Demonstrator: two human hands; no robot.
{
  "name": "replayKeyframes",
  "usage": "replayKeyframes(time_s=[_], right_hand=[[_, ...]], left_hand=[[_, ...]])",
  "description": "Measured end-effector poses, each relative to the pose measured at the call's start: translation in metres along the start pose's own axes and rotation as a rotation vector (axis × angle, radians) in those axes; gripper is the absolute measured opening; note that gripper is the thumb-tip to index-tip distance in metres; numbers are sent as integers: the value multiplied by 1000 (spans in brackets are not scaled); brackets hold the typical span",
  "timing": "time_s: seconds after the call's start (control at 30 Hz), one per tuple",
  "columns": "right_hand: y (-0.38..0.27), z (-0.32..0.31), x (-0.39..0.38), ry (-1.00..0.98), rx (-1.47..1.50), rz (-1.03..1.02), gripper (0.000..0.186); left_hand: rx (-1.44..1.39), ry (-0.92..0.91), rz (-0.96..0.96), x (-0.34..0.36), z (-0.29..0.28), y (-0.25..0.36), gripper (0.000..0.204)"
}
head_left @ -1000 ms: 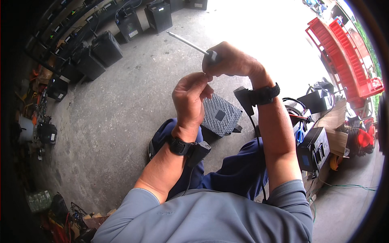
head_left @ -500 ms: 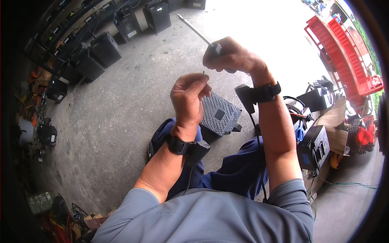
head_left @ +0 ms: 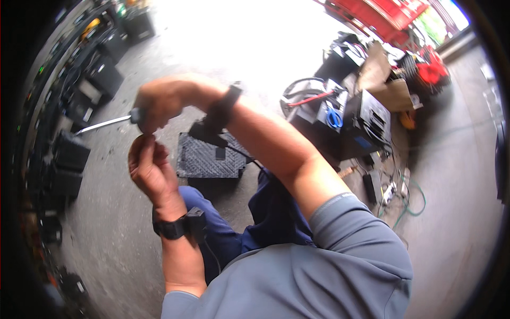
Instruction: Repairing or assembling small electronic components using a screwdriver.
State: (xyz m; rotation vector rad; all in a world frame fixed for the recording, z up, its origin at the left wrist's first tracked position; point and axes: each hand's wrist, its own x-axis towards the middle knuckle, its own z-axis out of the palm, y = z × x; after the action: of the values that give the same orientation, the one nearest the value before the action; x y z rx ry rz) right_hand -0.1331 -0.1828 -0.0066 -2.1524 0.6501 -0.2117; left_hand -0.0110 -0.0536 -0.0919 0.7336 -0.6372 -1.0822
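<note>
My right hand [head_left: 159, 103], smeared by motion, is closed around the dark handle of a screwdriver [head_left: 106, 124]. Its bright shaft points away to the left. Just below, my left hand [head_left: 151, 167] is closed in a pinch, thumb against fingers. The tips of both hands meet or nearly meet, and I cannot tell which. What the pinch holds is hidden now; half a second ago a small, thin, screw-like piece stood up from it. A dark grey ribbed metal case [head_left: 207, 159] with a small black square on top lies beyond my knees, under my right wrist.
Black box-shaped units [head_left: 101, 74] line the left side by a rack. At the right stand a black case [head_left: 366, 125], blue-handled scissors [head_left: 333, 117], cables and cardboard [head_left: 396, 94]. A red metal frame [head_left: 377, 16] is at the far right. Green wire [head_left: 417, 210] trails over the floor.
My view has swung to the right. Both hands now sit farther left in it and closer together. The screwdriver's shaft has turned from pointing up-left to nearly level, tip to the left.
</note>
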Motion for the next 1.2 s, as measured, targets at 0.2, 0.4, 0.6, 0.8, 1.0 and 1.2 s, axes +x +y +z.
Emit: replayKeyframes(time_s=[0.2,0.4,0.6,0.8,1.0,1.2], right_hand=[[-2,2,-2,-4,34,1,28],[-8,4,-2,-25,39,-23,27],[-6,1,-4,-7,46,21,20],[-15,0,-12,30,17,26,18],[-11,7,-4,61,54,-23,19],[-2,5,-7,68,7,27,16]], left_hand=[[-23,-18,-33,1,-6,2,14],[-4,41,-10,-1,-2,5,8],[-6,-50,4,2,-9,-2,6],[-35,-24,-8,-2,0,2,6],[-19,26,17,-5,2,7,8],[-30,31,-13,-3,2,-3,10]])
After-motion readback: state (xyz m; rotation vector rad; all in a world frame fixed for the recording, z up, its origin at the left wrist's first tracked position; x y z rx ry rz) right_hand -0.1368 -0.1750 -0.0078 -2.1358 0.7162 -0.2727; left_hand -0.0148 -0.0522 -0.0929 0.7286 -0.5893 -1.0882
